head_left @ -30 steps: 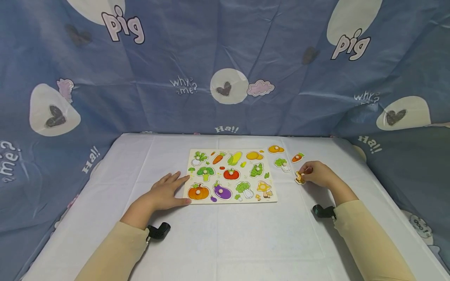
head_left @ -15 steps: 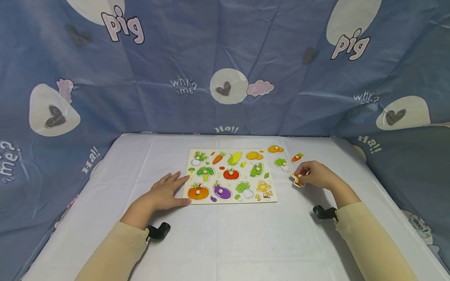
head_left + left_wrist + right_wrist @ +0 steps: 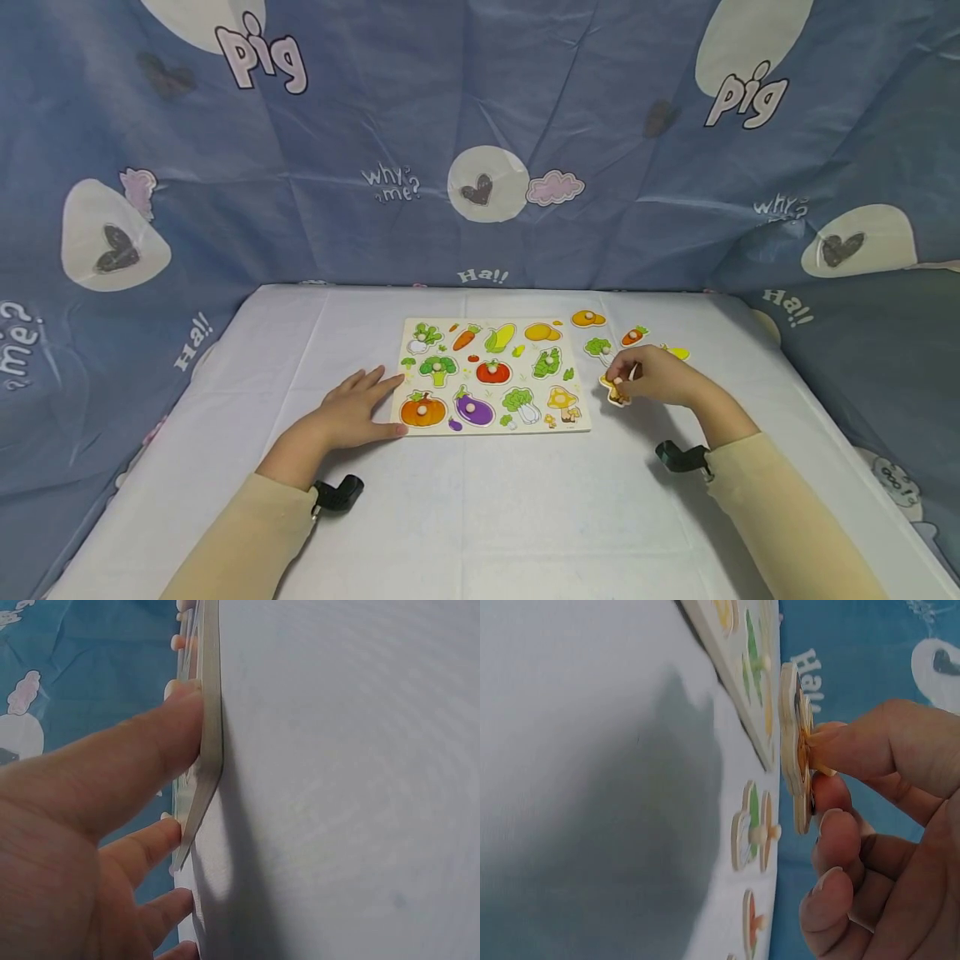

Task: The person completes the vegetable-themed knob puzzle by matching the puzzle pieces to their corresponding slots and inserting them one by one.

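My right hand (image 3: 660, 379) pinches the knob of a mushroom puzzle piece (image 3: 616, 390), held up off the table just right of the board. In the right wrist view the piece (image 3: 795, 750) stands edge-on, thumb and fingertip on its peg. My left hand (image 3: 352, 414) lies with spread fingers at the left edge of the vegetable puzzle board (image 3: 495, 418); the left wrist view shows the thumb (image 3: 161, 742) pressing the board's edge. Pumpkin, eggplant, tomato, broccoli and other knobbed pieces sit in the board. Its mushroom picture (image 3: 563, 403) at the lower right carries no knob.
Loose pieces lie right of the board: a potato piece (image 3: 588, 318), a bok choy piece (image 3: 597, 347), a carrot piece (image 3: 634, 335) and a yellow piece (image 3: 678, 352) partly behind my right hand. A blue printed cloth (image 3: 495, 250) hangs behind the white table.
My right hand has lifted the mushroom piece and carried it left toward the board. The yellow piece behind the hand has come into view. My left hand stays at the board's edge.
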Demonstrator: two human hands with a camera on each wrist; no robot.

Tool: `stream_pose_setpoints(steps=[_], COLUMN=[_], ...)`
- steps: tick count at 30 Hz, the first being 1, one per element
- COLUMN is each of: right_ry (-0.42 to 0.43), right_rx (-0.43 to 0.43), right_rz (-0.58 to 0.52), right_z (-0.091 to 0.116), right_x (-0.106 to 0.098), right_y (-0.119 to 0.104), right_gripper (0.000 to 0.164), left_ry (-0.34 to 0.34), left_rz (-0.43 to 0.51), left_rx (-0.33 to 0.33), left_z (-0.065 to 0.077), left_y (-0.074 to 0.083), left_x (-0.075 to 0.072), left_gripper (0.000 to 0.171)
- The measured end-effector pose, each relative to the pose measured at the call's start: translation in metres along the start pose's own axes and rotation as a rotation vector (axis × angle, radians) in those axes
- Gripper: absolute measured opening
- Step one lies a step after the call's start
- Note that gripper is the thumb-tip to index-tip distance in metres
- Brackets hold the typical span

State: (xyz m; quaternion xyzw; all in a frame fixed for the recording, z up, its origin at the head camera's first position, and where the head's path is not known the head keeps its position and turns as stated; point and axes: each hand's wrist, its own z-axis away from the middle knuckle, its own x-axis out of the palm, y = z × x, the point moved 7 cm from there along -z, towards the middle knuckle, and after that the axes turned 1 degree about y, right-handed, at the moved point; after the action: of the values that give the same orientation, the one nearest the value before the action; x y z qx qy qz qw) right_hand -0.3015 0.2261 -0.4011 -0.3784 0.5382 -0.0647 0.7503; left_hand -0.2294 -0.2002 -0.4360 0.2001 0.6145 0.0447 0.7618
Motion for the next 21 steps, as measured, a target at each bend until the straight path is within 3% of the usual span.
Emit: stream_pose_setpoints(steps=[21], right_ry=[-0.130], right_rx=[-0.124], right_rz=[-0.016], right_z=[-0.016], right_x=[0.039], right_y=[-0.033], right_gripper=[0.015], left_ry=[0.002], left_rz=[0.004], left_rx=[-0.001], left_z=[0.000], left_y=[0.000], left_x=[0.000], left_gripper=[0.090])
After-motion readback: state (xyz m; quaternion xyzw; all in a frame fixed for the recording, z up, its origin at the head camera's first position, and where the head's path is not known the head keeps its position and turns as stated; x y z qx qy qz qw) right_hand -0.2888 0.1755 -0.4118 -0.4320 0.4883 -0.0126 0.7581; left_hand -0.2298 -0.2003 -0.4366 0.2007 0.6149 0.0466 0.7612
